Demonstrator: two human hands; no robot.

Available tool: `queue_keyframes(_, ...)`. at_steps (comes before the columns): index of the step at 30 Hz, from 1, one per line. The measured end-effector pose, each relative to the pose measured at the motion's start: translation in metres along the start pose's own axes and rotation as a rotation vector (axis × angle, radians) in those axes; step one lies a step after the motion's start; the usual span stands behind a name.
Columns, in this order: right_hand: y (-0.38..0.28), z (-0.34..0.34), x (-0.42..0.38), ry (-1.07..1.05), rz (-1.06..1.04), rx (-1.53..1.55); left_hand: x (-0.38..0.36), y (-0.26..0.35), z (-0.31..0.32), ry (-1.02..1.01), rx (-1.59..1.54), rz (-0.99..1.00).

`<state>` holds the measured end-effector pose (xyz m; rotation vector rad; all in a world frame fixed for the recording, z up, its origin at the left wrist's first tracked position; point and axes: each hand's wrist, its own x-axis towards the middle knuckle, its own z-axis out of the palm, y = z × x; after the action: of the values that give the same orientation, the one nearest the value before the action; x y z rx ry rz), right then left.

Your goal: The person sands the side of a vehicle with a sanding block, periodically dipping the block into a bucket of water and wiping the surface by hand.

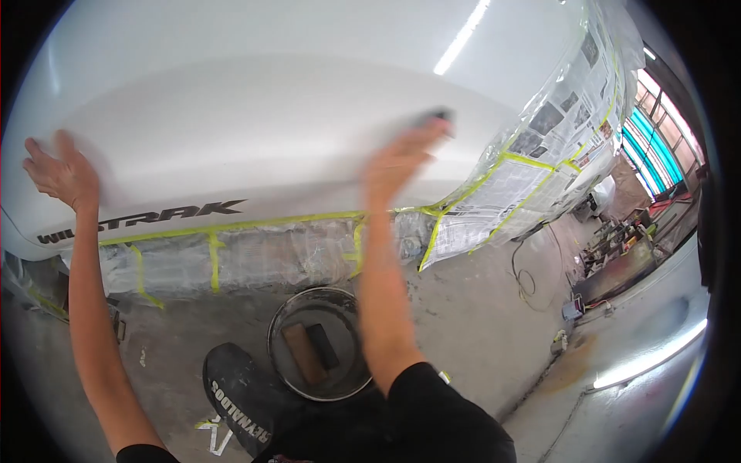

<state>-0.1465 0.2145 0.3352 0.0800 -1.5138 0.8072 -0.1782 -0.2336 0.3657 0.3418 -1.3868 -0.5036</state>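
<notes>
Head cam view here, looking down at a white car panel (255, 131) with "WILDTRAK" lettering (143, 220) along the lower edge. The left hand (63, 171) is flat against the panel, fingers spread and relaxed, not gripping anything, and the lettering sits just below and to the right of those fingertips. The right hand (401, 158) is pressed up on the panel too, with a small dark sanding block (436, 118) poking out right at the tips of the fingers. That hand is blurred, so I think the fingers are closed over the block holding it to the paint, but I can't make out the exact grip.

Below both hands, yellow masking tape (231, 226) runs along the bottom of the panel, holding clear plastic sheeting (293, 251). Off to the right of the right fingers, newspaper masking (540, 162) covers the next section of the car.

Down on the concrete floor (478, 309), between the two forearms, there's a round bucket (279, 363) with a brownish block and a dark block lying in it. Just left of the bucket is a black shoe (235, 397) with white lettering.
</notes>
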Motion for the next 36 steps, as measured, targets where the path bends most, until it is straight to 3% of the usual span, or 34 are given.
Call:
queue_keyframes(1,0.01,-0.03,0.04,0.059,0.361,-0.072,0.002,-0.001,0.002,0.002,0.0,0.014)
queue_keyframes(3,0.028,-0.026,0.053,0.095,0.281,-0.129,0.001,-0.003,0.003,0.014,0.01,0.027)
queue_keyframes(4,0.015,-0.011,0.039,0.115,0.208,-0.283,-0.004,-0.005,0.002,0.008,0.033,0.026)
queue_keyframes(6,-0.041,0.036,-0.009,-0.024,-0.004,-0.147,0.004,-0.005,0.004,0.043,0.065,0.04)
queue_keyframes(9,-0.11,0.059,-0.07,-0.497,-0.401,-0.124,0.006,-0.005,0.003,0.026,0.06,0.049)
queue_keyframes(12,-0.051,0.011,-0.012,-0.576,-0.634,-0.428,0.003,0.0,-0.001,0.018,0.027,0.02)
queue_keyframes(13,-0.009,-0.012,0.011,-0.396,-0.606,-0.394,0.003,-0.001,-0.001,0.003,0.006,0.02)
queue_keyframes(15,0.043,-0.058,0.058,-0.155,-0.251,-0.355,0.003,-0.004,0.001,-0.014,-0.036,0.014)
queue_keyframes(16,0.076,-0.07,0.076,-0.017,-0.089,-0.196,0.002,-0.003,0.003,0.005,-0.028,-0.005)
queue_keyframes(17,0.072,-0.07,0.078,0.005,0.023,-0.244,-0.002,-0.001,0.003,0.013,-0.017,-0.021)
queue_keyframes(19,0.034,-0.035,0.051,-0.05,-0.06,-0.206,-0.001,-0.001,0.002,0.026,-0.002,-0.016)
queue_keyframes(21,-0.029,0.014,0.004,-0.197,-0.275,-0.163,0.003,-0.007,0.006,0.039,0.009,0.028)
queue_keyframes(23,-0.078,0.037,-0.03,-0.496,-0.467,-0.117,0.005,-0.006,0.004,0.028,0.013,0.016)
queue_keyframes(24,-0.088,0.037,-0.034,-0.695,-0.615,-0.061,0.004,-0.004,0.003,0.021,0.016,0.001)
queue_keyframes(27,-0.05,-0.003,0.025,-0.884,-0.827,-0.274,0.004,-0.003,0.0,-0.018,-0.023,0.012)
queue_keyframes(30,0.038,-0.073,0.076,-0.713,-0.764,-0.519,0.002,-0.006,0.002,-0.009,-0.039,0.017)
queue_keyframes(32,0.068,-0.088,0.078,-0.587,-0.774,-0.47,-0.001,-0.01,0.007,0.022,-0.03,0.017)
queue_keyframes(36,-0.015,-0.01,0.054,-0.613,-0.887,-0.302,0.0,-0.008,0.007,0.05,-0.042,0.016)
